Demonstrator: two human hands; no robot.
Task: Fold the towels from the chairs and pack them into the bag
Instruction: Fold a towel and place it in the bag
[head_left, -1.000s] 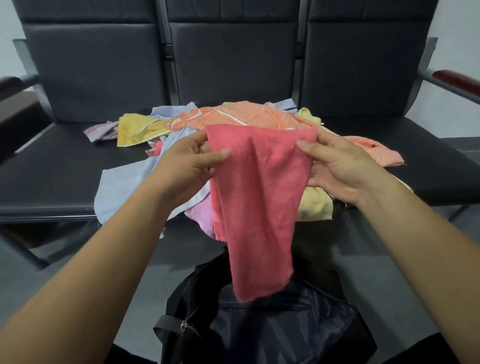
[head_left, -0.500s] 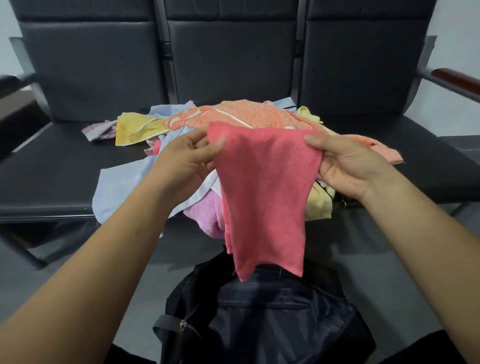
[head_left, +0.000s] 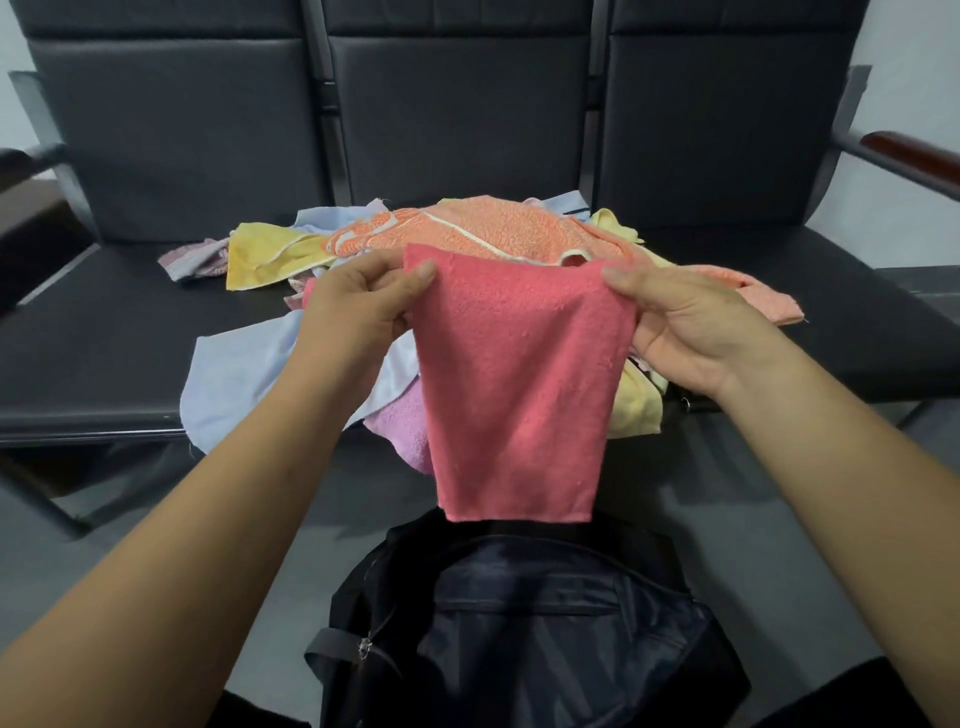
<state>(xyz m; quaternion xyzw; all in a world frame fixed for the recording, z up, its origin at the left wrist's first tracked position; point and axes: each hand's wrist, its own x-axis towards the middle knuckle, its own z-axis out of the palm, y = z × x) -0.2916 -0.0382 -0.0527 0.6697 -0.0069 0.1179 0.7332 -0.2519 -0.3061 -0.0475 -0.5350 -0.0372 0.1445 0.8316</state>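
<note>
Towel (head_left: 514, 384), pink, hangs in the air between both hands, in front of the chairs (head_left: 104, 332) and above the bag (head_left: 545, 623). The left hand (head_left: 358, 306) pinches the upper left corner between thumb and fingers. The right hand (head_left: 680, 332) pinches the upper right corner the same way. The lower edge of the towel hangs just above the dark bag on the floor. A pile of towels (head_left: 467, 228), orange, yellow, blue and purple, lies on the middle seat behind.
</note>
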